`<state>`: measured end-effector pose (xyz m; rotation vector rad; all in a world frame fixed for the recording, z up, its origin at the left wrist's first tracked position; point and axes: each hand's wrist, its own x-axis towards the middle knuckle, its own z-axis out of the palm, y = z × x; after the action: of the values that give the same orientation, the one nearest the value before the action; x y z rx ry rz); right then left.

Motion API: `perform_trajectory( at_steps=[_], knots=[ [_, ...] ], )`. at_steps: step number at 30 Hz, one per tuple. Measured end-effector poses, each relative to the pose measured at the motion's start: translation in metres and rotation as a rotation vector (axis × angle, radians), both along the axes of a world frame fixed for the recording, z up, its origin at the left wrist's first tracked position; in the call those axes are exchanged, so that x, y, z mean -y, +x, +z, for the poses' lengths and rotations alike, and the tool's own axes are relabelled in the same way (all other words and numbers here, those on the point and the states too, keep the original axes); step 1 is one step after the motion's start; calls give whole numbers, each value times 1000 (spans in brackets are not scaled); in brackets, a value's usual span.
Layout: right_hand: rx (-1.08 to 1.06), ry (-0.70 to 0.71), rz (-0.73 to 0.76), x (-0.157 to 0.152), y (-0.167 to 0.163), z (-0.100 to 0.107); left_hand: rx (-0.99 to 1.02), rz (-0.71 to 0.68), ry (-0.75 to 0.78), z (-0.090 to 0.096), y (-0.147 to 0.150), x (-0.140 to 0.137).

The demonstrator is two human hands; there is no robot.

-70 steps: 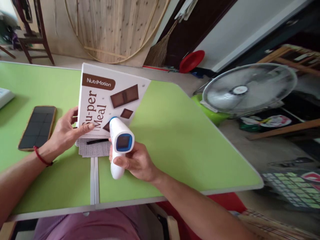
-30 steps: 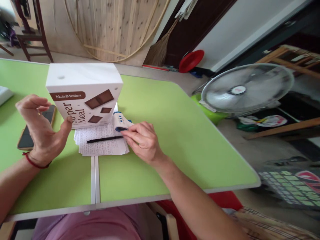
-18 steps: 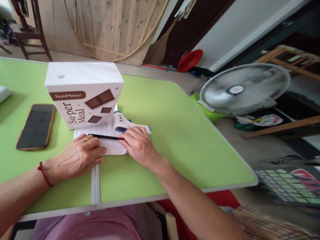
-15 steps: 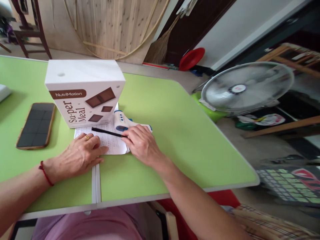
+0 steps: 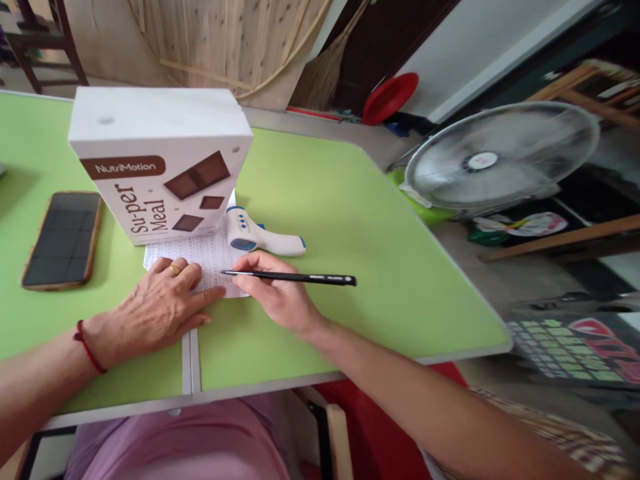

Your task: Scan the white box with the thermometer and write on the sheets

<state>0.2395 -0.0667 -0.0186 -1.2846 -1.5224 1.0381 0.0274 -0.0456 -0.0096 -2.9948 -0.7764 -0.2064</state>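
A black pen is pinched in my right hand, its silvery tip pointing left over a sheet of paper covered in small writing. My left hand lies flat with fingers spread on the paper's lower left part and the table edge beside it. Behind the paper stands a white box with "NutriMotion Super Meal" and chocolate pieces printed on it; it covers the sheet's far part. Just beyond my right hand lies a white and blue infrared thermometer.
The green folding table has a seam near my left hand. A phone in a brown case lies at left. Past the table's right edge stands a fan, with a red basin on the floor further back.
The pen has turned round in my right hand: its body now sticks out to the right and its tip points left. My left hand has shifted slightly right on the paper.
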Motion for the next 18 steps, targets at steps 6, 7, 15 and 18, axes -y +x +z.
perform_trajectory(
  at_steps=[6,7,15,18],
  knots=[
    [71,129,-110,14,3,-9,17,-8,3,1,0,-1],
    [99,164,-129,15,2,-10,23,-10,3,1,0,-1],
    [213,301,-147,14,3,-16,49,-11,10,-1,0,-1],
    [239,280,-125,14,2,-14,54,-6,5,-1,1,-1]
  ],
)
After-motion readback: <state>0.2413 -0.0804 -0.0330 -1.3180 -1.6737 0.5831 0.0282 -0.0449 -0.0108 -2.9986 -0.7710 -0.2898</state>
